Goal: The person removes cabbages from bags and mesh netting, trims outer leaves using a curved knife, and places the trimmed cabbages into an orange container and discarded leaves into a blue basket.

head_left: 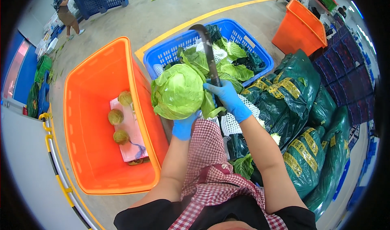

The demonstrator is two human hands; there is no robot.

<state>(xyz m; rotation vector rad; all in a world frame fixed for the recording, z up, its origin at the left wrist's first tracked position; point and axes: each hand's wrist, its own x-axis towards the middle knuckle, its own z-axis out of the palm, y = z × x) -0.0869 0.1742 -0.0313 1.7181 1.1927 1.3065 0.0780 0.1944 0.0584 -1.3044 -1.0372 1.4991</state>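
A large green cabbage (pixel 176 91) rests in my left hand (pixel 184 127), which is blue-gloved and grips it from below. My right hand (pixel 230 99), also in a blue glove, is closed around the handle of a knife with a long dark hooked blade (pixel 208 51). The blade points up and away, its hook bending left. Between the cabbage and my right hand hangs a loose outer leaf (pixel 209 107). Just beyond my hands, a blue plastic crate (pixel 266 59) holds cabbage leaves, white foam netting and dark green plastic.
On my left stands a deep orange bin (pixel 87 120) with several round greenish-yellow items and a pink sheet (pixel 132 132) inside. Full green bags (pixel 304 148) with yellow tape are heaped at right. Another orange bin (pixel 298 30) is farther back. A person (pixel 67 10) stands by blue crates, far left.
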